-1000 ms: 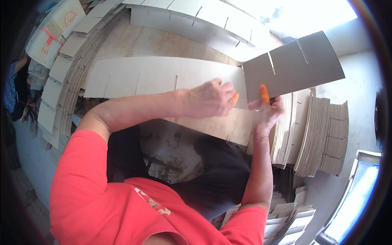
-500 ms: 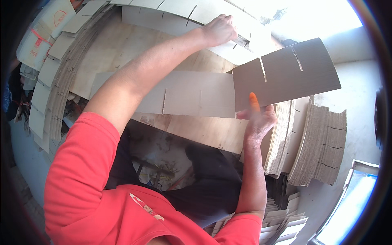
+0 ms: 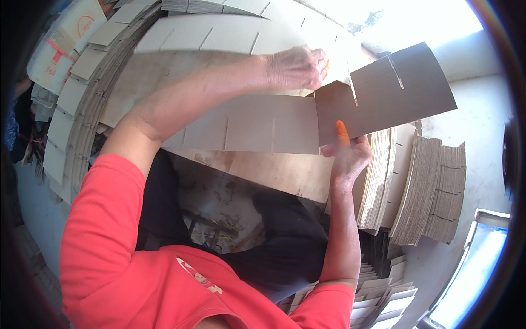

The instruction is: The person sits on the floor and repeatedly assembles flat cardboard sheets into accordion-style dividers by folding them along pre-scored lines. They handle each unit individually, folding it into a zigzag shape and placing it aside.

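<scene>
My right hand (image 3: 349,156), an orange cot on one finger, grips the lower edge of a grey-brown slotted cardboard piece (image 3: 402,88). That piece slants up to the right. A paler slotted cardboard strip (image 3: 252,123) meets its left end and lies across the board, partly beneath my left forearm. My left hand (image 3: 301,67) is closed, fingers bent, just above where the two meet. It pinches the right end of another pale slotted strip (image 3: 203,34), slightly blurred, which stretches left behind my forearm. The pinched end is hidden by the hand.
The wooden board (image 3: 263,172) serves as work surface over my knees. Stacked slotted cardboard (image 3: 430,189) stands at the right, with more stacks (image 3: 68,104) along the left and a row (image 3: 219,6) at the far edge. Loose pieces (image 3: 383,296) sit low at the right.
My left hand has come nearer from the far stack, bringing a pale strip with it. The grey-brown piece in my right hand has barely shifted.
</scene>
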Demonstrator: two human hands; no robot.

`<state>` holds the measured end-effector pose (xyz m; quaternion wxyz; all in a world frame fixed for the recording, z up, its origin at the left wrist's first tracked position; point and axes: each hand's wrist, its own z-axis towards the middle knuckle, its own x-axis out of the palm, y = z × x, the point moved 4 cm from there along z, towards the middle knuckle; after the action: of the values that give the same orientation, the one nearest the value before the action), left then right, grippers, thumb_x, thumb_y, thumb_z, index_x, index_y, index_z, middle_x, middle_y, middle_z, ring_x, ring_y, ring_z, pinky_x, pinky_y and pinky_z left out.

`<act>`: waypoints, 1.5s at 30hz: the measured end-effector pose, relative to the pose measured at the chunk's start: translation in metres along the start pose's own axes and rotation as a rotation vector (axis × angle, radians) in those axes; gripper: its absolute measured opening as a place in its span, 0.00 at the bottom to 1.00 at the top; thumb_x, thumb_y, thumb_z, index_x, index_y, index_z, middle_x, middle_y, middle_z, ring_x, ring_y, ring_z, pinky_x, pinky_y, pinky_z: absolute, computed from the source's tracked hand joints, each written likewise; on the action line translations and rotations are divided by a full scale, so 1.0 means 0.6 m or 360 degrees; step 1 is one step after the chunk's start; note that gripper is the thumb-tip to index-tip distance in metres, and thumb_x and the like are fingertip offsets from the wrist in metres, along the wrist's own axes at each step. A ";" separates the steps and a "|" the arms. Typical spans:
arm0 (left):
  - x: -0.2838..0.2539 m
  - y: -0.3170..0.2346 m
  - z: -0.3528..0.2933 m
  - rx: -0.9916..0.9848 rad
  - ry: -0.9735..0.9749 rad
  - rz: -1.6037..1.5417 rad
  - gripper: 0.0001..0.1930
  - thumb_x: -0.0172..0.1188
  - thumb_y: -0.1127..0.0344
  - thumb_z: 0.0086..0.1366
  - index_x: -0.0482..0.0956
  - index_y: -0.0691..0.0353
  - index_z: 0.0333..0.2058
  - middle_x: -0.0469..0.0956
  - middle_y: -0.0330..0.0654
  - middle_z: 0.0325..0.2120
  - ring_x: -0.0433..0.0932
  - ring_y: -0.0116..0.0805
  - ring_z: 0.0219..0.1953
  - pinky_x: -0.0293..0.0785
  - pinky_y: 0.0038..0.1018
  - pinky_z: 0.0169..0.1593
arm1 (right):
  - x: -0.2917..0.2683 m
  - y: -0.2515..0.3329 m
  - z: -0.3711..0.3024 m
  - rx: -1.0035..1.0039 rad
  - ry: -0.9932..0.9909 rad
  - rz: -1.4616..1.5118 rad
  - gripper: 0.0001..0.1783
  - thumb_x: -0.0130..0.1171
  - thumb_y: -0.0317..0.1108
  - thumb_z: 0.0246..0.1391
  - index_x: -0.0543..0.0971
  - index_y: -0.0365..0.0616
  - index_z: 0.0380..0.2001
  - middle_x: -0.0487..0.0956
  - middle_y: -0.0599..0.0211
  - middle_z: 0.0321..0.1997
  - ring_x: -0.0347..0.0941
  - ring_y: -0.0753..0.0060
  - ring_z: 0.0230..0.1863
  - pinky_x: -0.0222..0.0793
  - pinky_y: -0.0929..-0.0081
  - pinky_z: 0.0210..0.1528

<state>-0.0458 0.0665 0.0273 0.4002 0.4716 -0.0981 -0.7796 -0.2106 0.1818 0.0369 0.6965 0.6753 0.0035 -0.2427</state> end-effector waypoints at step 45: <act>0.107 0.149 0.000 -0.1079 0.0362 -0.1062 0.04 0.60 0.70 0.55 0.78 0.65 0.26 0.76 0.47 0.28 0.76 0.43 0.35 0.75 0.32 0.39 | -0.035 0.043 -0.014 -0.0375 -0.0234 -0.0014 0.04 0.60 0.23 0.57 0.76 0.35 0.34 0.74 0.70 0.21 0.65 0.86 0.13 0.59 0.86 0.15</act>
<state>-0.0131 -0.0385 0.0325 0.2678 0.4025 0.3623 -0.7969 -0.2177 0.1962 0.0671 0.7682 0.5692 -0.0162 -0.2925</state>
